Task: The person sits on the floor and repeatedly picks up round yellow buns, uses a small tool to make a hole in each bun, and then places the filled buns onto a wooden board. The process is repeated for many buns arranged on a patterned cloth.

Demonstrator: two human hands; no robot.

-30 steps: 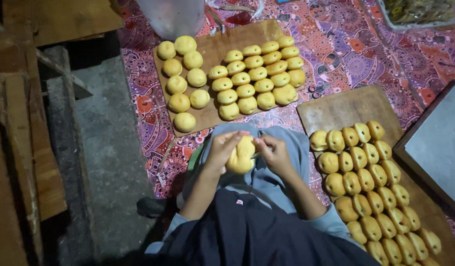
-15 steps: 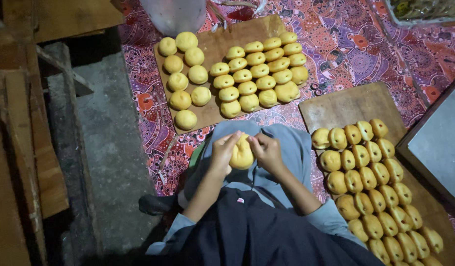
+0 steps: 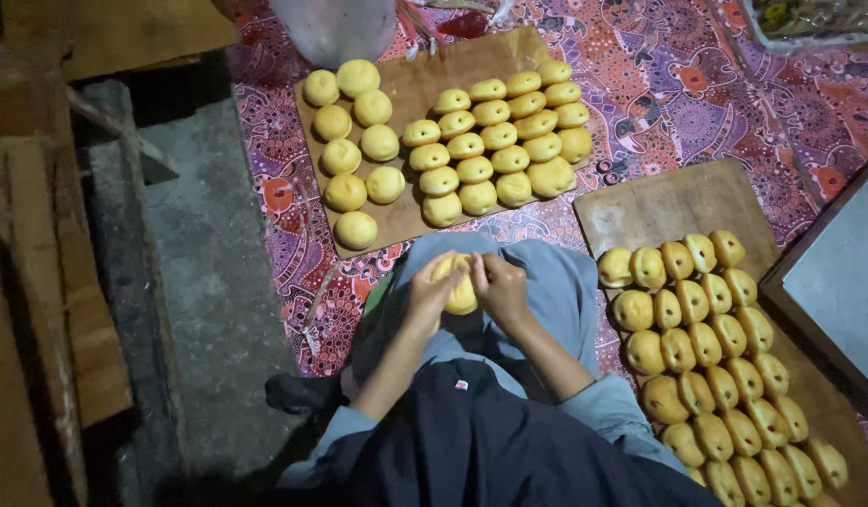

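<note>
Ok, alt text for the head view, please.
Both hands, left hand and right hand, hold a yellow dough ball over the lap. Dough pieces fill two boards: one ahead, one at right, on patterned cloth.

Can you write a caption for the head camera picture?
Both hands shape a yellow dough piece between two wooden boards of dough.

Matt yellow dough ball [image 3: 460, 286] — smooth; wooden board [image 3: 424, 80] rough, mat [image 3: 659, 84] of printed cloth.
</note>
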